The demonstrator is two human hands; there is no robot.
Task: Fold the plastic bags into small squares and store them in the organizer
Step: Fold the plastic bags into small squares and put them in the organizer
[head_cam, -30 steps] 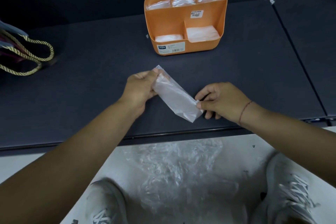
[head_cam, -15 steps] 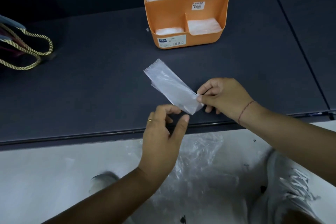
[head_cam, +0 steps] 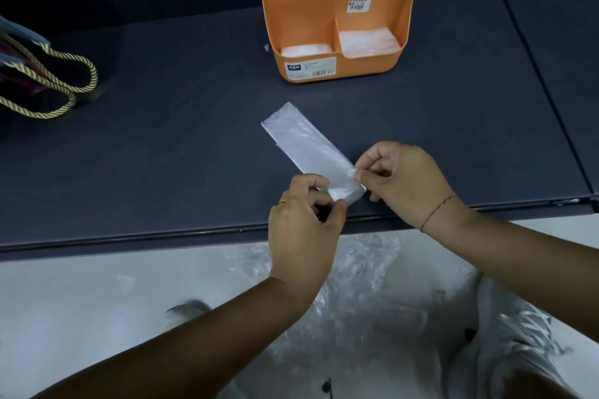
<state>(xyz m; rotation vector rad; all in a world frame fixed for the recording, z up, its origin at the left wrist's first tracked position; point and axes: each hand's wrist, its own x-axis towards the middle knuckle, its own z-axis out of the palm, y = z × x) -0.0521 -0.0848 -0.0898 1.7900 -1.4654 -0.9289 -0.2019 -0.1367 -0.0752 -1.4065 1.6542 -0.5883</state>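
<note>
Near the front edge of a dark, matt worktop (head_cam: 162,155), the folded bag strip (head_cam: 308,149) is thin, translucent plastic film, faintly crinkled. Toward the back edge, the orange organizer (head_cam: 304,26) is smooth matt plastic with white paper labels (head_cam: 359,5). At the left edge, twisted gold cord handles (head_cam: 94,73) look slightly glossy.

Left hand (head_cam: 304,220), right hand (head_cam: 402,181) pinch near end of folded bag (head_cam: 304,146) on table (head_cam: 162,155); organizer (head_cam: 304,26) behind
</note>
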